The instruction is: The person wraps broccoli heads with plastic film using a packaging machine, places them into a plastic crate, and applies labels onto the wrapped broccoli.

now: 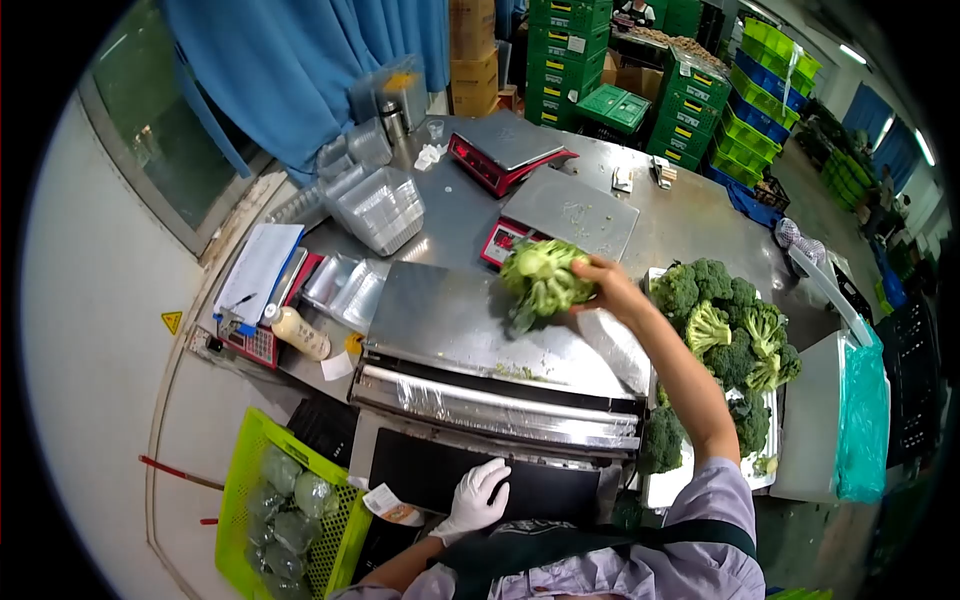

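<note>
My bare right hand (600,284) is closed around a head of broccoli (545,277). The broccoli is tipped so its pale cut stems face up, and it hangs over the steel table in front of the red scale. My left hand (478,499), in a white glove, rests on the black pad (425,472) of the film wrapper, fingers stretched and holding nothing. A roll of clear film (490,405) lies across the wrapper, beyond that hand. Several broccoli heads (728,335) are piled on a white tray to the right.
A lime-green crate (236,520) with wrapped broccoli stands at lower left. Two red scales with steel plates (580,215) sit mid-table. Stacked clear trays (378,210), a bottle (298,333) and a clipboard (258,270) are on the left. A white box (815,420) stands right.
</note>
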Demonstrator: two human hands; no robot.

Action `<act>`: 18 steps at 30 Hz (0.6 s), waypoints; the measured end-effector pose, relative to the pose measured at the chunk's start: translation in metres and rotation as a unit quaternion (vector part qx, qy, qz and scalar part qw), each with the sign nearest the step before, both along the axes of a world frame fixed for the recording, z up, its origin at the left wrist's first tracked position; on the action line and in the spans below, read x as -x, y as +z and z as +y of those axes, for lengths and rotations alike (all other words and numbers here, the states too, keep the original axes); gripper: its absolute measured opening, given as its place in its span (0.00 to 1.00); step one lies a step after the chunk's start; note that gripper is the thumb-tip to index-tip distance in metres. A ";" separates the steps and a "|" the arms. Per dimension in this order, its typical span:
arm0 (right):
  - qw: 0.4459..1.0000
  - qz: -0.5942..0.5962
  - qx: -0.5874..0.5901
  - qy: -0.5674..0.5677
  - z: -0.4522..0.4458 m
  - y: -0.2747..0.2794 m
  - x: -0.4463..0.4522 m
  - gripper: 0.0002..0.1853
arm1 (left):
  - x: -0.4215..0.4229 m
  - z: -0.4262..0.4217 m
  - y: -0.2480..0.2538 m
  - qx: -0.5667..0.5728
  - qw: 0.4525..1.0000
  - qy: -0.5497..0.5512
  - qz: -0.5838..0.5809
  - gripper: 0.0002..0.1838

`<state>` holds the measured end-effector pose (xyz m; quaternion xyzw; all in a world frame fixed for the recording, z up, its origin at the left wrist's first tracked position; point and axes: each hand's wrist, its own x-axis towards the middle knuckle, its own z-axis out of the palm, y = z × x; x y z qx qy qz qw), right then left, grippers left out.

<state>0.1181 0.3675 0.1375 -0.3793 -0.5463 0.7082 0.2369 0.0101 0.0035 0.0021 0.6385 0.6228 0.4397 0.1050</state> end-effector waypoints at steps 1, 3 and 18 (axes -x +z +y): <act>0.998 0.021 0.060 0.031 -0.018 -0.002 0.007 0.29 | 0.000 0.000 0.003 0.002 1.000 -0.002 0.003 0.17; 0.990 0.039 0.117 0.067 -0.037 -0.032 0.023 0.29 | 0.000 -0.001 0.003 0.003 1.000 -0.006 0.006 0.17; 0.503 -0.219 -0.778 0.307 -0.144 -0.033 -0.057 0.13 | 0.160 0.089 0.074 -0.073 0.877 -0.187 0.436 0.13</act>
